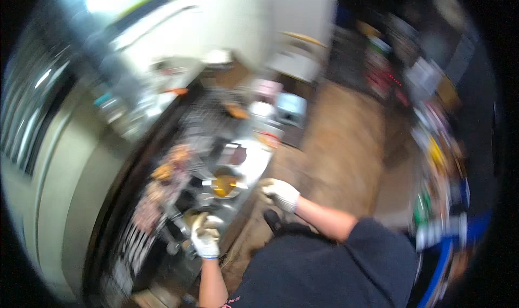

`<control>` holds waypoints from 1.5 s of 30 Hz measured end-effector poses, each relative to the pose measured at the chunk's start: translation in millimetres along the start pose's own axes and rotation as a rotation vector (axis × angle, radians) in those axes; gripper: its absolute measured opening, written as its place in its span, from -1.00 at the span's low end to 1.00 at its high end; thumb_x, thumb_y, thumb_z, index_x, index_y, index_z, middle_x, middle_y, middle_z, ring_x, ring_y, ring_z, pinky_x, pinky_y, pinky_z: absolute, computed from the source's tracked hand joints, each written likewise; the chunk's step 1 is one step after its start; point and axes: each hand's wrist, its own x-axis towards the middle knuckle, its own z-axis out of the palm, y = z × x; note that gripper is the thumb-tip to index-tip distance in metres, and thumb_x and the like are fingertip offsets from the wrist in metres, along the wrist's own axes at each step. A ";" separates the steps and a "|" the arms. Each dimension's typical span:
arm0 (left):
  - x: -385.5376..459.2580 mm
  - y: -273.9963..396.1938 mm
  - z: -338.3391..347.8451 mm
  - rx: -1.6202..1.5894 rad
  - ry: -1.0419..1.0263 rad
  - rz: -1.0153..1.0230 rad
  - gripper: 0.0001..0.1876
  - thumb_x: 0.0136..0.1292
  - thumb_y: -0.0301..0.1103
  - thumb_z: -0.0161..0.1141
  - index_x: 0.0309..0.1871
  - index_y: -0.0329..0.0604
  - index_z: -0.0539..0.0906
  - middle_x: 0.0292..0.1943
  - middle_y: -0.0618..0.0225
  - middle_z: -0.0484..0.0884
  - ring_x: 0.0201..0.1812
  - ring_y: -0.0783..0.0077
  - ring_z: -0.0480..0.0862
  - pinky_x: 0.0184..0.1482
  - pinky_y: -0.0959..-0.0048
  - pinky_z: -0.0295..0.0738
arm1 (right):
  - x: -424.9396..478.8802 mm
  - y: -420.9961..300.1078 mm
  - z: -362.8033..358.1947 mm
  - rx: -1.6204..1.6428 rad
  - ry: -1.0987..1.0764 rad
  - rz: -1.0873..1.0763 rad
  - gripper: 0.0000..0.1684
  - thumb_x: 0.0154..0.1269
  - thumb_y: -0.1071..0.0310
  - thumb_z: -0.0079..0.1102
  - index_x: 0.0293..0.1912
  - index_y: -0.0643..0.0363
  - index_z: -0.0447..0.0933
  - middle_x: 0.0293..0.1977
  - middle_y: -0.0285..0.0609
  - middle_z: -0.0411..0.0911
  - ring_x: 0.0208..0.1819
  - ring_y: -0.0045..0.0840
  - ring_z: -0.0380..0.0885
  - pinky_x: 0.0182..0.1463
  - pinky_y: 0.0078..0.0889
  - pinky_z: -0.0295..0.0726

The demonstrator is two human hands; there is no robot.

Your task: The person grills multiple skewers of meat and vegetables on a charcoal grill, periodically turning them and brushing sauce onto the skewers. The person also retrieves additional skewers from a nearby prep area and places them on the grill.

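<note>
Motion blur softens the whole view. My left hand (pixel 205 237), in a white knit glove, is over the near edge of the cooking counter with its fingers bent, beside a round metal container (pixel 216 222). Whether it grips anything is too blurred to tell. My right hand (pixel 282 195), gloved too, is just off the counter's edge with curled fingers; nothing clear shows in it. Between and beyond the hands are a bowl of amber liquid (pixel 224 185) and a container of dark red contents (pixel 237 155). Meat-like pieces (pixel 146 212) lie in a row along a grill rack (pixel 136 243).
A pink container (pixel 267 89) and a light blue box (pixel 290 106) stand beyond the counter's end. Behind the grill, a ledge holds clear containers (pixel 115 109). Brown floor (pixel 344 145) runs to my right, bordered by blurred shelves of goods (pixel 436 154).
</note>
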 end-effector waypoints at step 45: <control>-185.3 -660.7 735.1 1.667 -1.981 1.006 -0.44 0.06 -0.11 0.14 0.10 -0.21 0.35 -0.19 0.14 0.57 -0.18 0.12 0.59 -0.18 0.25 0.49 | -482.2 -133.6 -490.8 0.032 2.213 0.171 -0.18 -0.07 0.11 0.29 0.14 0.34 0.27 -0.04 0.16 0.44 0.03 -0.14 0.43 0.10 -0.33 0.38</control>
